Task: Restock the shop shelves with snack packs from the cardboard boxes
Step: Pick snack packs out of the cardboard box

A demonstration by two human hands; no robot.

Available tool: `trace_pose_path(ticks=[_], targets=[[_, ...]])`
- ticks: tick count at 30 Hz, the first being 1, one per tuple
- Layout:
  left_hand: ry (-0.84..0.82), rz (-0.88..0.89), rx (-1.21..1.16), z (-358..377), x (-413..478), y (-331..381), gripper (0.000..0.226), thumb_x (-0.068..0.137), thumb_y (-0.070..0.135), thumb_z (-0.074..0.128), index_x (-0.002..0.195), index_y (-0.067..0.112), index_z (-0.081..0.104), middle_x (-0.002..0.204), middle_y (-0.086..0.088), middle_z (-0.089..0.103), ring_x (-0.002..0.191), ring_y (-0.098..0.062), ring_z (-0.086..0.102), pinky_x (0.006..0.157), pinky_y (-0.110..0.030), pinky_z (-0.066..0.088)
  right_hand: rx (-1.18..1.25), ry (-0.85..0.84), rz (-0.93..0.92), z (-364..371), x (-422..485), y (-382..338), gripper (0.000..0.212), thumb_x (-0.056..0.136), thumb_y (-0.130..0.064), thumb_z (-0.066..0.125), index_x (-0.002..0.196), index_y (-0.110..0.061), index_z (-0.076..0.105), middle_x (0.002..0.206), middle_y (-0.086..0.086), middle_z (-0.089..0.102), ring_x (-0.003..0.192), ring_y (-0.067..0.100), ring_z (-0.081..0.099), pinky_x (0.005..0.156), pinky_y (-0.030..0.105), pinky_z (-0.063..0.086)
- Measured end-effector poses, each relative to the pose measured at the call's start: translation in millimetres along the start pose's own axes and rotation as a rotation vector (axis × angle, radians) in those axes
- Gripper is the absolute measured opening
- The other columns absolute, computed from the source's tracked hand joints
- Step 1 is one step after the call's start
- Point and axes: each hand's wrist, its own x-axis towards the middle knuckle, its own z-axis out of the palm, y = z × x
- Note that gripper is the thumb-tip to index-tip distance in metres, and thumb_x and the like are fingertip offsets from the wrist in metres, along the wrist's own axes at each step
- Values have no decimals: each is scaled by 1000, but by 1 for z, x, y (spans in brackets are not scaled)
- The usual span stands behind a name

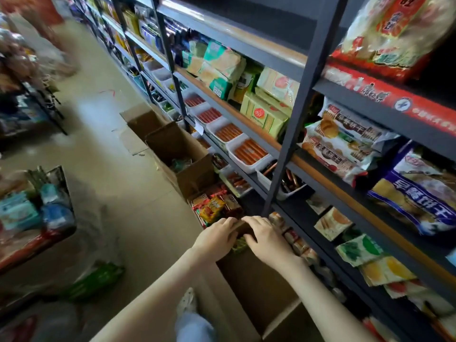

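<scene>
Both my hands reach down to a brown cardboard box (256, 287) on the floor beside the shelving. My left hand (218, 235) and my right hand (265, 234) curl over the far flap edge of this box, side by side. A green snack pack (238, 245) shows just under the flap between them. Just beyond lies an open box of red and yellow snack packs (213, 206). Another open cardboard box (182, 156) stands further along the aisle. The dark metal shelves (291, 134) on the right hold biscuit packs and trays of sausages.
A further cardboard box (142, 119) stands up the aisle. On the left, a low display (37, 208) carries blue and green packs, and a green bag (98, 280) lies on the floor. A dark shelf upright (283, 164) rises just past my hands. Bare floor runs between the two sides.
</scene>
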Motion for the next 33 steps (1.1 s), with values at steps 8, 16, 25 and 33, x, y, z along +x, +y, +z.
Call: trace_pose_path(ticks=[8,16,25,33], targets=[[-156,-60,-13,-25,50,-132,37,100,29,42,135,20,43,125,-2,56,109,-22,58,89,-32,49,86,-70,257,59,118,-32,45,98,-23,51,141,-18,42,141,-1,44,132,16,35,109,28,31],[-118,-205,-23,-106,90,-279,40,99,26,41,137,14,43,125,-8,56,111,-28,58,92,-36,47,118,-163,249,113,278,-142,46,99,-21,47,143,-14,38,144,4,40,133,20,34,110,29,28],[25,-331,-80,-159,76,-328,40,101,24,41,139,14,42,136,-7,52,118,-26,55,94,-35,44,78,-265,67,130,349,-214,45,99,-21,46,144,-16,39,146,1,40,137,17,31,112,32,30],[288,-712,-112,-202,-30,-390,43,100,23,44,142,15,40,138,-4,49,119,-21,54,96,-34,46,46,-430,-225,170,377,-303,48,97,-22,50,143,-14,38,143,5,43,134,20,36,111,33,29]])
